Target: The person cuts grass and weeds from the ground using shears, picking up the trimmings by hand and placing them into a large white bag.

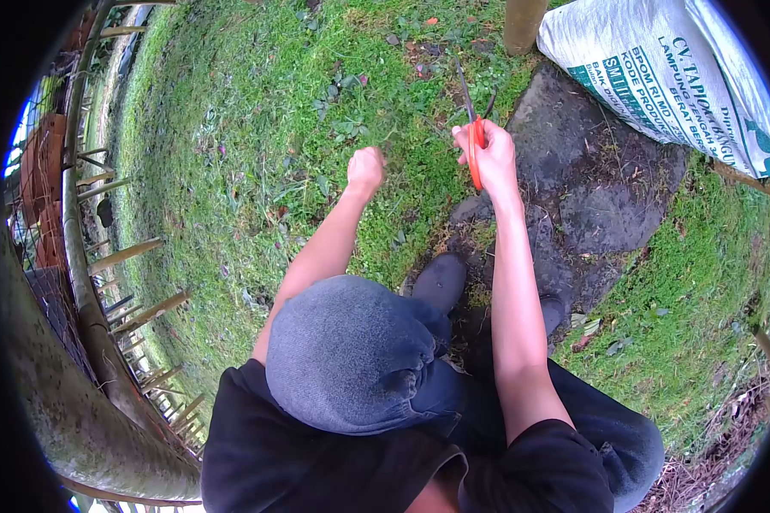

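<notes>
My right hand [493,158] grips a pair of scissors [476,154] by its orange handles. Its dark blades point away from me and are spread apart, with only grass around them. Curled into a fist, my left hand [366,171] is held over the grass [308,145] to the left of the scissors. Its fingers face away from me, so whatever they may hold is hidden. Short green grass with scattered leaves and clippings lies below both hands.
Dark flat stones [565,128] lie right of my right hand. A white printed sack [659,77] stands at the upper right beside a wooden post [523,26]. A stake fence [137,252] runs along the left. My shoe [441,282] rests by the stones.
</notes>
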The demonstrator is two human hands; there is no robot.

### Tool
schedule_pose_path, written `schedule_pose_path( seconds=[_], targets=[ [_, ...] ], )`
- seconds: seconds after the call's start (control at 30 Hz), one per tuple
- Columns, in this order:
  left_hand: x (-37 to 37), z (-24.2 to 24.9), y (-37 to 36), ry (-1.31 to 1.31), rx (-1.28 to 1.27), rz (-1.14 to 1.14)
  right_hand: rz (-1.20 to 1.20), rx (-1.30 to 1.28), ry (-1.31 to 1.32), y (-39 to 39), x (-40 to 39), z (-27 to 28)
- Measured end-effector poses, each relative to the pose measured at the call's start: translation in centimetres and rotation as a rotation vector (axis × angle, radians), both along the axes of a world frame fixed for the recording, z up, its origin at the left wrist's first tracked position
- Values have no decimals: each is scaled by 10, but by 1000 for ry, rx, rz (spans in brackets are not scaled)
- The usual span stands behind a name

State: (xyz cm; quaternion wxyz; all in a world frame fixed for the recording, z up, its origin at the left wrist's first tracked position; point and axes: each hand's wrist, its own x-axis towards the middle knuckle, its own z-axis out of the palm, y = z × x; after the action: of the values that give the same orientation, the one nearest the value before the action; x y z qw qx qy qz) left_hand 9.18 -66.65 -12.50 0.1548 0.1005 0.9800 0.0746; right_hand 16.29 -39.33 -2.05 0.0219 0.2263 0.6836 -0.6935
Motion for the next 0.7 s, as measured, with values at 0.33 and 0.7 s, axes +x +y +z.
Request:
schedule_pose_path(
  seconds=[0.33,0.7],
  targets=[
    [-52,40,-7,132,323,212,-10,20,-19,-4,2,2],
    [-74,7,55,-2,320,137,-34,40,-39,2,10,-5]
  ],
)
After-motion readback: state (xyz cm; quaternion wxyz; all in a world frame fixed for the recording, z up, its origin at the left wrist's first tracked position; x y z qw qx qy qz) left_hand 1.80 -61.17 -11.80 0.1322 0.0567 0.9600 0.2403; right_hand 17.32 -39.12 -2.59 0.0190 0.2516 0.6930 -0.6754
